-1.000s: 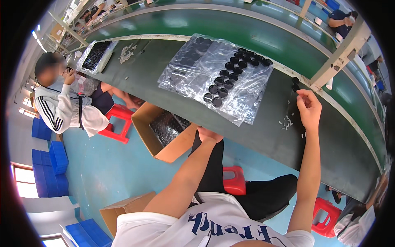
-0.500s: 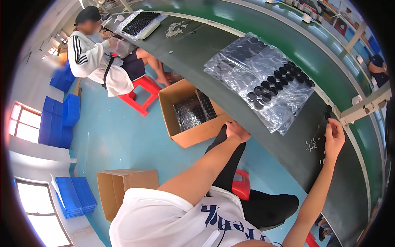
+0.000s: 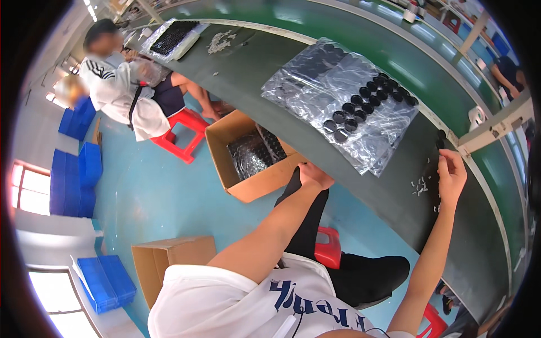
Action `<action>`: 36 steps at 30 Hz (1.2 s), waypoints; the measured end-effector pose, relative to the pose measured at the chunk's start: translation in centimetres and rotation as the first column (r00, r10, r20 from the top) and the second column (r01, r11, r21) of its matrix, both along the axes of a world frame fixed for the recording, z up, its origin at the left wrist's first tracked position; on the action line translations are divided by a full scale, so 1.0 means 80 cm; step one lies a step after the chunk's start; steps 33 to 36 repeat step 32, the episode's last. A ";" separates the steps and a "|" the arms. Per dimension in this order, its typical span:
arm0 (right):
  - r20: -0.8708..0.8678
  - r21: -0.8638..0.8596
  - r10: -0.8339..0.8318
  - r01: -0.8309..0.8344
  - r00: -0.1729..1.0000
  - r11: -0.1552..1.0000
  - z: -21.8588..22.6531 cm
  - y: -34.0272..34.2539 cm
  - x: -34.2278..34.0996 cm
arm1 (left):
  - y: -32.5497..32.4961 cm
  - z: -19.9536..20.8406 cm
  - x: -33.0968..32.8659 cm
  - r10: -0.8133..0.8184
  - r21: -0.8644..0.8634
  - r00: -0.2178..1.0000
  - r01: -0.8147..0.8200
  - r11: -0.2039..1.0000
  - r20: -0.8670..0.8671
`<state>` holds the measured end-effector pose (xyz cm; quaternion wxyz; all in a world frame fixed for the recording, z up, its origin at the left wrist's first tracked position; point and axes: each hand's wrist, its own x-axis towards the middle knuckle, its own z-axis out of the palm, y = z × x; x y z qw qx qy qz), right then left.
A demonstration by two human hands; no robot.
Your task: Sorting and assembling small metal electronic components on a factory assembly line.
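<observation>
My right hand point(image 3: 452, 174) is over the dark green worktop, fingers bent and pinched together. Its fingertips are at a few small black pieces point(image 3: 441, 138) near the back rail; whatever they hold is too small to make out. Small white bits point(image 3: 419, 186) lie scattered beside that hand. My left hand point(image 3: 316, 176) rests by my knee at the table's front edge, near an open cardboard box; its fingers are mostly hidden. Left of my right hand, round black discs point(image 3: 359, 115) lie in rows on clear plastic bags point(image 3: 389, 135), with more dark discs under the film at the far end.
The cardboard box point(image 3: 248, 191) below the table holds plastic-wrapped dark items. Another carton point(image 3: 174, 250) stands on the floor. A co-worker point(image 3: 121, 84) sits on a red stool point(image 3: 189, 132) at left. A white post point(image 3: 496, 127) rises at right, beside the green belt. Blue crates point(image 3: 107, 281) line the wall.
The view has shifted slightly, so the table and both hands appear a little further left. My right hand stays by the black pieces, and my left hand keeps its place at the table edge.
</observation>
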<state>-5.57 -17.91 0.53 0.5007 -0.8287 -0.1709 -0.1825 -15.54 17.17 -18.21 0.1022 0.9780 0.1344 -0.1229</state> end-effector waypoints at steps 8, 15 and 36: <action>-0.003 -0.029 -0.045 0.045 0.999 0.999 0.023 0.036 -0.010 | 0.033 -0.083 0.000 -0.064 0.105 0.994 0.055 0.993 0.085; 0.000 0.070 -0.043 0.043 0.999 0.997 0.037 0.044 -0.007 | 0.089 -0.178 0.006 -0.076 -0.143 0.945 0.127 0.982 0.319; -0.042 0.077 -0.075 0.078 0.996 0.994 0.024 0.016 -0.006 | 0.083 -0.086 -0.017 -0.415 -0.009 0.776 0.476 0.879 0.475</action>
